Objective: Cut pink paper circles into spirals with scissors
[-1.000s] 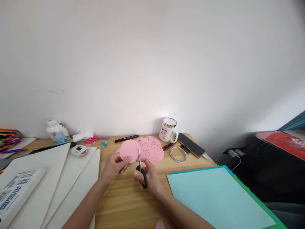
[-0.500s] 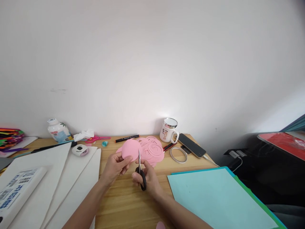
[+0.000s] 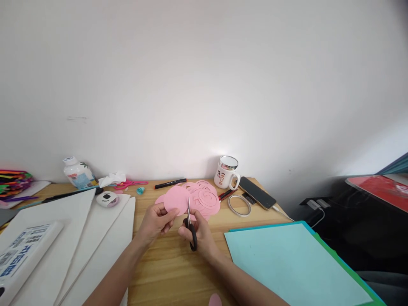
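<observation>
A round pink paper disc (image 3: 176, 199) is pinched between the thumb and fingers of my left hand (image 3: 157, 221). My right hand (image 3: 200, 236) grips a pair of black-handled scissors (image 3: 192, 233), blades pointing up at the disc's right edge. Whether the blades are cutting into the paper, I cannot tell. Behind both hands lies a heap of pink paper pieces (image 3: 207, 199), some cut into rings and spirals. A small pink paper scrap (image 3: 215, 300) rests at the table's near edge.
White sheets (image 3: 105, 238) and a white box (image 3: 25, 255) cover the left side. To the right are light-blue sheets (image 3: 287, 263), a tape ring (image 3: 239, 205), a phone (image 3: 256, 193) and a mug (image 3: 227, 172). A marker (image 3: 170, 183) and pink scissors (image 3: 131, 183) lie along the wall.
My right hand and the scissors have shifted slightly right and up, with the blades closer together. The disc has turned slightly and lies a little flatter in my left hand.
</observation>
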Demonstrator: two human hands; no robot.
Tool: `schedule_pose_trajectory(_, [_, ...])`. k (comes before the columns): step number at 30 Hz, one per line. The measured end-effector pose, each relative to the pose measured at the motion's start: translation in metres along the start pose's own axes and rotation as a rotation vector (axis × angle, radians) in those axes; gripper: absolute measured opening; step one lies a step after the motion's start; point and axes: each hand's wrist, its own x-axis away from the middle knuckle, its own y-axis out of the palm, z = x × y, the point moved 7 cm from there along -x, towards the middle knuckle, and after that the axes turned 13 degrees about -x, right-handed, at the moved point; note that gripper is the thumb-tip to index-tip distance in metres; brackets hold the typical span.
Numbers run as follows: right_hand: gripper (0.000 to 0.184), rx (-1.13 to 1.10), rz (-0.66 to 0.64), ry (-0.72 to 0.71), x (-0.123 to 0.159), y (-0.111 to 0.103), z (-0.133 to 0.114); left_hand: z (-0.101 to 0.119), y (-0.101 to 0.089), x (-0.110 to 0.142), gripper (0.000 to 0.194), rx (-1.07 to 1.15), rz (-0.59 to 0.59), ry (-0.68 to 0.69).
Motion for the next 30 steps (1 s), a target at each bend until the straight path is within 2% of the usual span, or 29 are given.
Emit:
schedule_pose_trajectory(16, [0.046, 0.014, -0.007, -0.026, 0.0, -0.002, 0.005, 0.007, -0.006, 0.001, 0.032, 0.041, 0.038, 0.012])
schedule_pose_trajectory(25, [0.048, 0.023, 0.007, 0.025, 0.004, 0.002, 0.013, 0.0, 0.005, 0.002, 0.033, 0.047, -0.02, -0.041])
schedule_pose_trajectory(30, [0.048, -0.015, 0.018, -0.013, 0.002, 0.0, 0.009, -0.006, 0.008, 0.001, 0.035, -0.01, -0.044, -0.034])
